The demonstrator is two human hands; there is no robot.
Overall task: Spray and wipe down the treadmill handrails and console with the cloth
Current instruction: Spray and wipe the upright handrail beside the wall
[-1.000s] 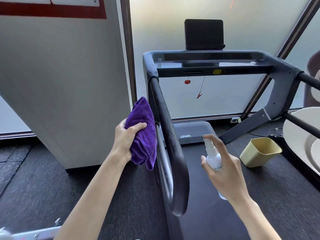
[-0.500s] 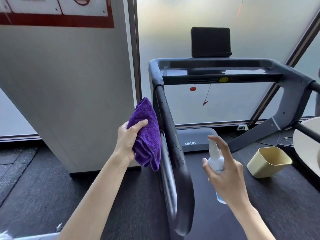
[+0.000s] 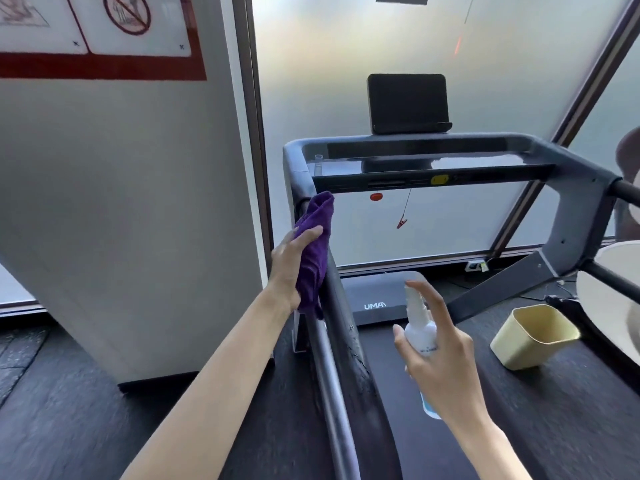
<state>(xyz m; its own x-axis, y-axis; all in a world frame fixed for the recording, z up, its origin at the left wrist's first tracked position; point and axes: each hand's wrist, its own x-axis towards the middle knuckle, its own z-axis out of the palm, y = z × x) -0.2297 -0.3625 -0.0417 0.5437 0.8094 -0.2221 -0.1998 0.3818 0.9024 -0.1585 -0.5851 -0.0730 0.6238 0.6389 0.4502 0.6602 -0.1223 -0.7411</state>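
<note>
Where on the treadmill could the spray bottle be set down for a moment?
Bare belt lies between the left handrail and the yellow bin. The belt's right edge is crowded by the bin and a white round object.

A gym floor beside a frosted window wall, seen from a treadmill.

The treadmill (image 3: 408,174) fills the middle of the view, its dark frame carrying a flat console bar with a yellow button (image 3: 439,180) and a red safety clip (image 3: 401,223) hanging on a cord below it, and a black screen (image 3: 408,102) standing on top. Dark rubber flooring (image 3: 62,403) of the kind laid in exercise rooms covers the ground on the left. A white partition (image 3: 121,202) next to the machine bears a red-bordered notice (image 3: 100,32) with a crossed-out prohibition symbol. Frosted glass panels (image 3: 329,64) in dark frames close off the far side.
</note>
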